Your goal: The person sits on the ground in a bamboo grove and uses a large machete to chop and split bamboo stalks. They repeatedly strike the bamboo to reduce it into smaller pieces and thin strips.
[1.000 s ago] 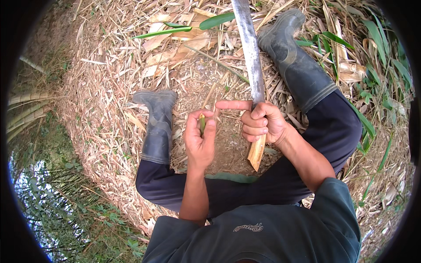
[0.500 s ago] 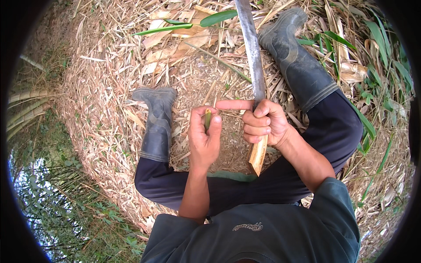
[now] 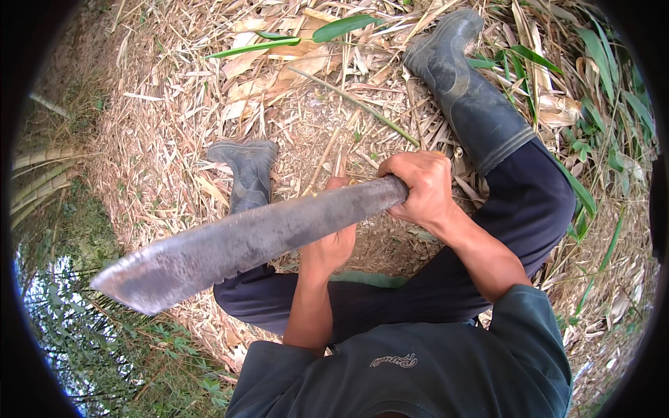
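My right hand (image 3: 425, 188) is closed round the handle of a machete (image 3: 251, 237). Its broad, dark, worn blade stretches left and toward me, with the tip out past my left knee. Behind the blade, my left hand (image 3: 327, 254) is partly covered; only its lower part and some fingers above the blade's upper edge show. The short green stalk piece seen in that hand a moment earlier is now hidden by the blade. Most of the handle is hidden inside my right fist.
Dry leaves and straw litter (image 3: 174, 139) cover the ground. A thin green stick (image 3: 355, 101) lies ahead of my hands, below green leaves (image 3: 345, 28). My rubber boots, the left (image 3: 247, 167) and right (image 3: 474, 97), stand either side. Green plants (image 3: 606, 118) grow at right.
The machete has swung from pointing away from me to lying leftward across my left hand. My right hand has turned over with it. My left hand stays in about the same place.
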`<state>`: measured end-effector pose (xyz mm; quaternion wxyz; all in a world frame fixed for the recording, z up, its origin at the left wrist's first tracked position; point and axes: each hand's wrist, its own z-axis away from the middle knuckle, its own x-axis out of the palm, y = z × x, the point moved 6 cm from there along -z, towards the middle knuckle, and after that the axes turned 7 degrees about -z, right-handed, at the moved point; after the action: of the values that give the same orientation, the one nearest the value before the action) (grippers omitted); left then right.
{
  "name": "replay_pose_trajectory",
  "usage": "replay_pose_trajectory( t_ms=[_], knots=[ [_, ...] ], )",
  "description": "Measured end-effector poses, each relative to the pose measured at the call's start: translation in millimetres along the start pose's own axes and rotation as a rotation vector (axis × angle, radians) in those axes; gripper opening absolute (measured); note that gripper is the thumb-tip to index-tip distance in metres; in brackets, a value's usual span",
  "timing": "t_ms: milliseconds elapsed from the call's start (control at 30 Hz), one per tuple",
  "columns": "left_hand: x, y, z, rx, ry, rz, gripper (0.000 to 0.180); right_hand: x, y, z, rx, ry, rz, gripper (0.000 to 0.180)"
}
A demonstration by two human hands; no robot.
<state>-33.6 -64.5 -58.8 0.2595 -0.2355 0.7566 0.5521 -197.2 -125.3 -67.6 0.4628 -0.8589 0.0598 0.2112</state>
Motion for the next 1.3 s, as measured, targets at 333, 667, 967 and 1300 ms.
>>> replay_pose_trajectory(
  t_ms=[333, 667, 967, 1300],
  knots=[
    [-8, 19, -1, 0.007, 0.073, 0.005, 0.019, 6, -10, 2, -0.074, -0.034, 0.085, 0.024],
    [-8, 21, 3, 0.096, 0.11, -0.126, 0.018, 10, -6, 4, -0.06, -0.008, 0.129, 0.021],
    [-8, 13, 5, -0.058, -0.043, 0.036, 0.026, 17, -4, -4, -0.112, 0.014, 0.176, 0.023],
    [-14, 14, 3, -0.021, -0.013, 0.025, 0.042, 22, -6, -12, -0.179, 0.011, 0.123, 0.024]
  ],
)
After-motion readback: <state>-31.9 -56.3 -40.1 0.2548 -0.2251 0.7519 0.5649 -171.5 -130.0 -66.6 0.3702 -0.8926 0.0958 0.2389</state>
